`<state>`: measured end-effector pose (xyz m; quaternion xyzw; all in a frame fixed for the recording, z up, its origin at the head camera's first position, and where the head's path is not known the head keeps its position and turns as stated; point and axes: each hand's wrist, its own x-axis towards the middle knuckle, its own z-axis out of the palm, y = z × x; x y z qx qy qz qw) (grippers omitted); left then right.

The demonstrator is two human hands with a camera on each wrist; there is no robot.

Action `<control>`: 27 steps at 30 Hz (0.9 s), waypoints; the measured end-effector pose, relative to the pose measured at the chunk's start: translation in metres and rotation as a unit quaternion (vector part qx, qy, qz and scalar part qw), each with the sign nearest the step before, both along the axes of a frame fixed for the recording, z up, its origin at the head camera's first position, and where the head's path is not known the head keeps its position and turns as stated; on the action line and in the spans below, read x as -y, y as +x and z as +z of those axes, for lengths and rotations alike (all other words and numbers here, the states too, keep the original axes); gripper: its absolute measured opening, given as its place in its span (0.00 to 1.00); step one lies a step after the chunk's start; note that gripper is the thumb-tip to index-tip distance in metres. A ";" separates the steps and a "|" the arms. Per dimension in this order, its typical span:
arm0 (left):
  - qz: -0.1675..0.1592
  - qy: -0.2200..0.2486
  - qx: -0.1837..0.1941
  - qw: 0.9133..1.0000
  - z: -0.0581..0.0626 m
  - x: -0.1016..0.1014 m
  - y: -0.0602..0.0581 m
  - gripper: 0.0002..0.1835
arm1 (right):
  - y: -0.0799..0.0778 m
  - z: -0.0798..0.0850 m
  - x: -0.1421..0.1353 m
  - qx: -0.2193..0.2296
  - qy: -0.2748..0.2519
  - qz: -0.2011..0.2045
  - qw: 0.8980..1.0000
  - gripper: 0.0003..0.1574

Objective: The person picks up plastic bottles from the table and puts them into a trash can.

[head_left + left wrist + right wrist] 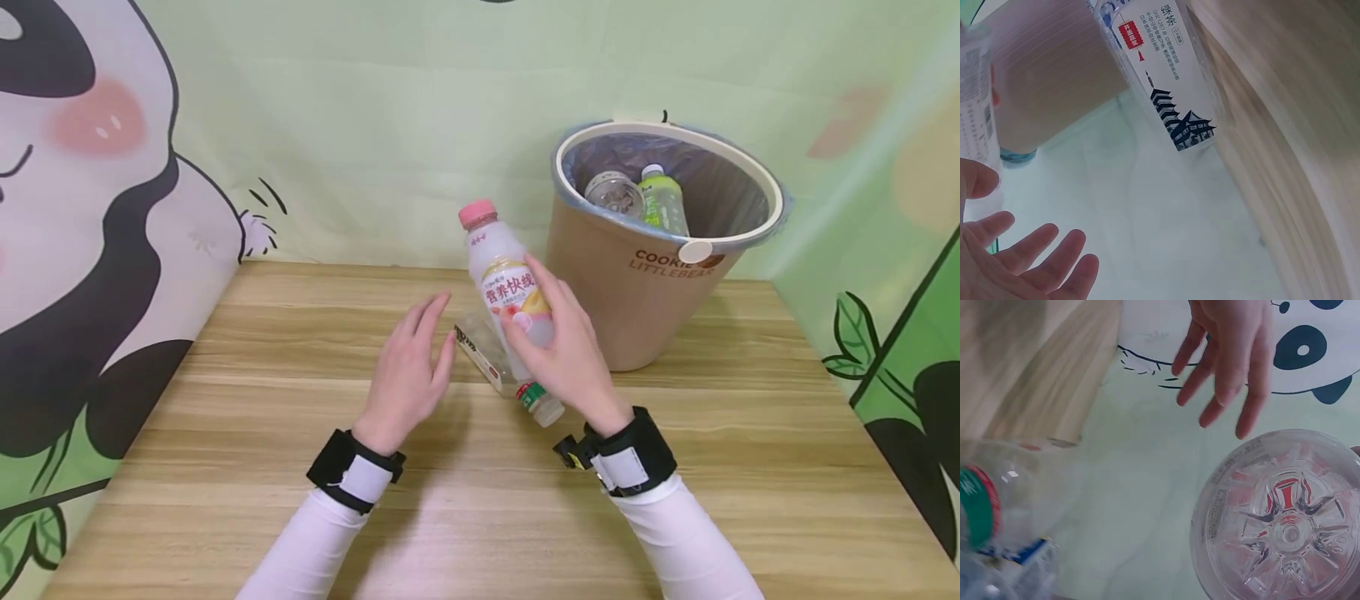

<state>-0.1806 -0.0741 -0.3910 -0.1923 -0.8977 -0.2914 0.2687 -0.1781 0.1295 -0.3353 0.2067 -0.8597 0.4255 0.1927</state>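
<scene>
My right hand (570, 350) grips a plastic bottle (504, 265) with a pink cap and fruit label, held tilted above the table. Its ribbed clear base faces the right wrist camera. To its left my left hand (408, 362) is apart from it, fingers spread and holding nothing. Below the held bottle, a clear bottle with a white pagoda label (1169, 81) lies on the table. Beside that lies another clear bottle with a green and red label (538, 403), partly hidden by the held bottle and my right hand.
A brown bin (607, 283) with a cream rim and bluish liner stands at the back right of the wooden table (300, 367). Inside it are a clear bottle (617, 195) and a green-labelled bottle (662, 198). A panda-printed backdrop (375, 133) rises behind.
</scene>
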 end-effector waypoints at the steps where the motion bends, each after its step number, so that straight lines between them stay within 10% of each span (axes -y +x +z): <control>1: 0.001 -0.002 -0.004 1.000 0.000 0.000 0.000 0.28 | -0.001 0.005 -0.001 -0.008 0.003 -0.002 1.000 0.45; 17: -0.008 -0.018 -0.029 0.999 0.005 -0.006 0.001 0.28 | -0.018 0.100 -0.029 -0.138 0.037 -0.034 0.989 0.45; 27: -0.018 -0.024 -0.031 0.999 0.003 -0.012 0.002 0.27 | -0.037 0.139 -0.067 -0.138 -0.007 -0.142 0.980 0.44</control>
